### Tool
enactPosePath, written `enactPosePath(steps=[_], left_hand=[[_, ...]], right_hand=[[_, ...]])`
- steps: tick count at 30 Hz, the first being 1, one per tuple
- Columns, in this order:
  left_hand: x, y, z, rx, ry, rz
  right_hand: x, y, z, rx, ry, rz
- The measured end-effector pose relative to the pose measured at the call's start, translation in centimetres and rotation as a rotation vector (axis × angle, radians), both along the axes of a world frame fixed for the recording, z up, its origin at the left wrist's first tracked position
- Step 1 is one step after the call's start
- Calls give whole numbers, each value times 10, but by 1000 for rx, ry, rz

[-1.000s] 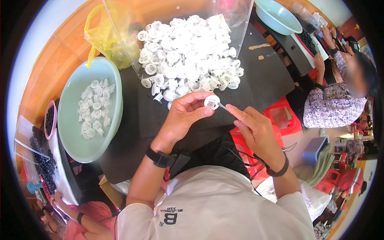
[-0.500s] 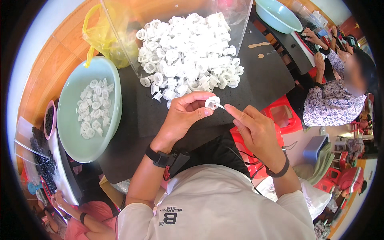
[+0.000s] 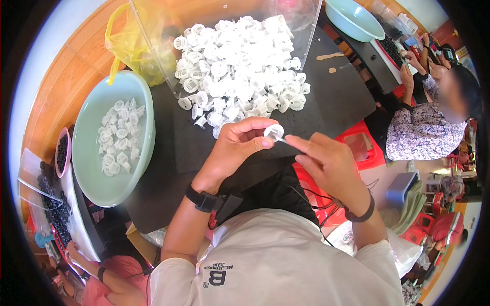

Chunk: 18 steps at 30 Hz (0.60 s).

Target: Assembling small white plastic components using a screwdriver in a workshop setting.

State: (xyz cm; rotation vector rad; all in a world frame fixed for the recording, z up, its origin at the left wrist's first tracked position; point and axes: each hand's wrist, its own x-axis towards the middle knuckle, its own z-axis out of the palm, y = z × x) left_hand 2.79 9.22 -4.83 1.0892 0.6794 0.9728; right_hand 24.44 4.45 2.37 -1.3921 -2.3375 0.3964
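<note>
Broadly, a dark table (image 3: 168,153) fills the middle of the view, running from near the person's chest out to the far side. On its far part lies a big heap (image 3: 240,66) of small white plastic rings, spilling out of a clear bag (image 3: 306,25). A yellow bag (image 3: 130,43) sits far left of the heap. To the left, at the table's edge, a pale green bowl (image 3: 87,168) holds a scatter of the same white rings. A second bowl (image 3: 357,20) of the same colour stands far right. Another person in a patterned shirt (image 3: 416,135) sits to the right, apart from this work.

Closer in, the left hand (image 3: 232,153) is raised above the near table, thumb and fingertips pinched on one white ring (image 3: 274,132). The ring is off the table, just near of the heap, its open face turned roughly toward the right hand. The right hand (image 3: 329,163) sits just right of it, its forefinger stretched out leftward. It seems to pinch a thin pale piece (image 3: 284,139) whose long axis runs left to right, tip at the ring. Both hands meet at the ring; the left one carries it, the right one brings its tip in from the right.
</note>
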Motion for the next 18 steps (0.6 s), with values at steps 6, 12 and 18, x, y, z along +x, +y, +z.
enactPosePath(steps=[6, 12, 18], left_hand=[[-2, -1, 6, -47, -23, -106], [-1, 0, 7, -95, -90, -26], [-3, 1, 6, -37, -84, -4]], right_hand=[[-12, 29, -16, -112, 553, 98], [-29, 26, -28, -548, 888, -72], [-32, 30, -37, -269, 853, 39]])
